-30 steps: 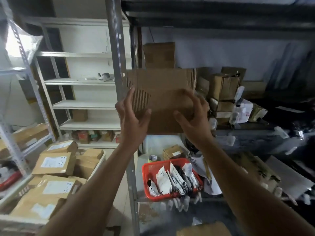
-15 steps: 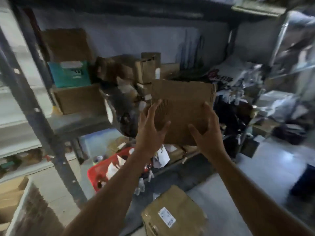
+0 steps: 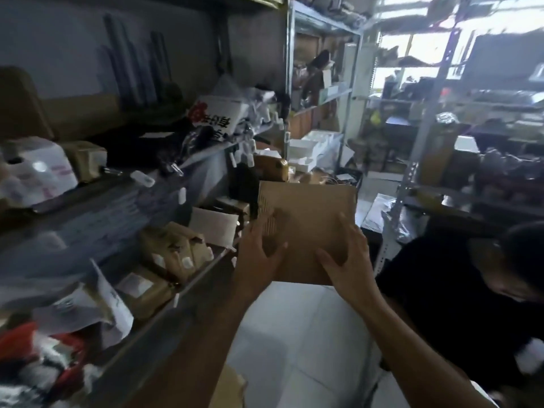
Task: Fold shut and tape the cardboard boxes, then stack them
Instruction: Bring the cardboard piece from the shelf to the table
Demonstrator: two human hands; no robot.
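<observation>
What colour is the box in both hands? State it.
Plain brown cardboard box, with a ribbed patch at its left; head view.

The view is swinging rightward, away from the red basket and grey upright seen earlier; a metal shelving unit (image 3: pixel 321 92) and a person in a black shirt (image 3: pixel 459 298) are coming into sight; the cardboard box (image 3: pixel 309 228) is riding lower in view.
</observation>
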